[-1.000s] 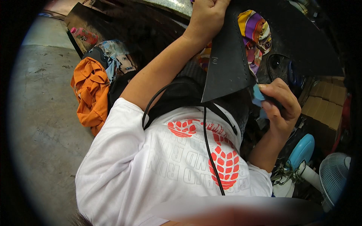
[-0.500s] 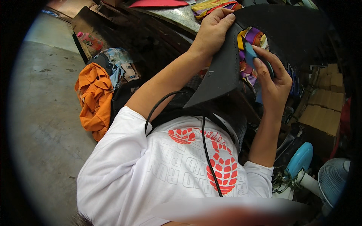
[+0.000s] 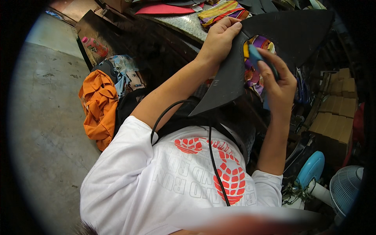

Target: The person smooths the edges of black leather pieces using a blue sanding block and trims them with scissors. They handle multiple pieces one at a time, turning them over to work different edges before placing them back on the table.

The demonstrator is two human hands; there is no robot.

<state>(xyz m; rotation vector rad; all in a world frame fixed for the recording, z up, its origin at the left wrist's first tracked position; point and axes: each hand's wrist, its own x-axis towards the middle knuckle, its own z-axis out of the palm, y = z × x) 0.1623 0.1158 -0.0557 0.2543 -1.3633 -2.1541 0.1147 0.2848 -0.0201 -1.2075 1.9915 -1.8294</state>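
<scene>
My left hand [image 3: 220, 41] pinches the top inner edge of a black, leather-like cut piece [image 3: 223, 80], which has two wide wings and a curved notch between them. Lines of small stitch marks follow the edge of the notch. In my right hand [image 3: 279, 80] is a blue hand tool [image 3: 255, 56], its upper end at the notch's edge; blur hides its exact kind. Through the notch shows a patterned cloth [image 3: 253, 80] in purple, yellow and white.
A grey tabletop [image 3: 188, 25] bears a red sheet [image 3: 168, 8] and a colourful cloth bundle [image 3: 219, 11]. Orange cloth [image 3: 98, 105] lies at left, near a pink-capped bottle [image 3: 95, 47]. Brown cartons [image 3: 333, 117] and a fan [image 3: 346, 188] stand at right. A black cable [image 3: 213, 156] hangs over my shirt.
The black piece has tilted, and its right wing now shows whole with its pointed end. My right hand and the blue tool have shifted slightly left along the notch's edge.
</scene>
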